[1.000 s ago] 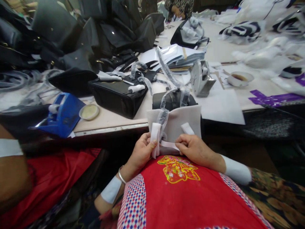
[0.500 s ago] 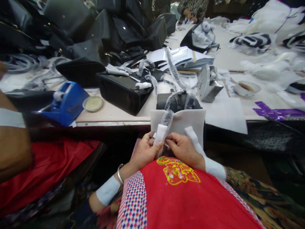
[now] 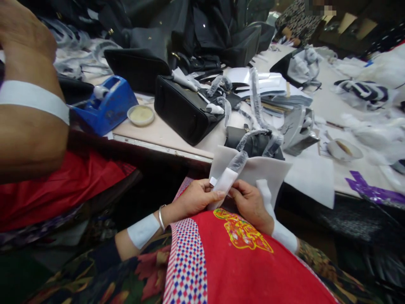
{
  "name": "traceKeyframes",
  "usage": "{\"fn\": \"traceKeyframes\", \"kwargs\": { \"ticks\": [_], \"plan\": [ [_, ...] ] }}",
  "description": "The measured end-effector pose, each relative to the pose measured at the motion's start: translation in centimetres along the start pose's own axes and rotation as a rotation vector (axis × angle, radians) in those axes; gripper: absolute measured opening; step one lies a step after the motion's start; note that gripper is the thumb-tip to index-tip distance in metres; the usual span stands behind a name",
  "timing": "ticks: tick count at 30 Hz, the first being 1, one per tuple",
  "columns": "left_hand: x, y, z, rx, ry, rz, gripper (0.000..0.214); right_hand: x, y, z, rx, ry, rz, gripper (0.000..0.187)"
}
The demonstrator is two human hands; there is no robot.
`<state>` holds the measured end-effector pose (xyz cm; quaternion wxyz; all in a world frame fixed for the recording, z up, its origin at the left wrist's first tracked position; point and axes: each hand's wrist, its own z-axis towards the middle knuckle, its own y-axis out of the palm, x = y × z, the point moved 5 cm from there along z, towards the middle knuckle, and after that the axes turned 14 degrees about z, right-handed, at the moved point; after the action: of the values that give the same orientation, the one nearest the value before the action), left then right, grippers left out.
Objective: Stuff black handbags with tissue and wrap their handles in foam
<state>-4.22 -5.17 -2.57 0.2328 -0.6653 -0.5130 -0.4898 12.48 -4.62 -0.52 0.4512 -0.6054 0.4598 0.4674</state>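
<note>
My left hand [image 3: 199, 196] is closed on a white foam strip [image 3: 225, 180], the thumb lying across its front. The strip is wrapped around a bag strap [image 3: 238, 161] covered in clear plastic. On the strip's right edge, my right hand [image 3: 250, 202] pinches with thumb and forefinger; its fingertips are partly hidden behind the strip. Another white foam-wrapped strap end [image 3: 264, 193] hangs beside my right hand. Behind both hands a white foam sheet [image 3: 278, 169] stands up against a black handbag [image 3: 243, 142] at the table's edge.
A blue tape dispenser [image 3: 107, 105] and a round dish [image 3: 141, 115] stand at left, near a black bag [image 3: 183, 110]. A grey metal tape dispenser [image 3: 299, 131], stacked papers [image 3: 272, 89] and purple tape [image 3: 371, 189] lie to the right. A co-worker's arm [image 3: 33, 76] reaches in at left.
The view has turned and tilted, so the table's things sit farther right. The co-worker's arm now shows more and higher up. Both my hands keep their hold on the foam strip.
</note>
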Motion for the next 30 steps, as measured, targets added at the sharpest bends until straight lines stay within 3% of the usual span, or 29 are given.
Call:
{"fn": "traceKeyframes", "kwargs": {
  "ticks": [5,12,17,19,23,24,28,30],
  "plan": [
    [-0.1,-0.3,0.1,0.012,0.024,0.212,0.040,-0.4,0.2,0.0,-0.054,-0.026,-0.046,0.015],
    [-0.4,-0.4,0.5,0.044,0.080,0.233,0.042,-1.1,0.6,0.2,-0.080,-0.114,-0.170,0.016],
    [-1.0,-0.4,0.5,0.057,0.058,0.204,0.044,-0.1,-0.6,-0.7,-0.130,0.147,-0.107,0.019],
    [-1.3,-0.5,0.6,0.066,0.059,0.200,0.044,-0.7,-1.5,-1.4,-0.170,0.173,-0.126,0.025],
    [-1.4,-0.5,0.6,0.024,0.062,0.197,0.045,-4.3,-2.7,-2.4,-0.388,-0.050,-0.219,0.054],
    [-1.2,-0.5,0.6,0.015,0.063,0.205,0.045,-5.2,-2.7,-2.5,-0.450,-0.109,-0.263,0.054],
    [-0.3,-0.3,0.4,0.015,0.058,0.291,0.045,-8.4,-1.7,-2.1,-0.612,-0.404,-0.505,0.024],
    [0.2,-0.1,0.3,0.026,0.070,0.383,0.044,-9.7,-0.5,-1.4,-0.648,-0.580,-0.648,0.025]
  ]
}}
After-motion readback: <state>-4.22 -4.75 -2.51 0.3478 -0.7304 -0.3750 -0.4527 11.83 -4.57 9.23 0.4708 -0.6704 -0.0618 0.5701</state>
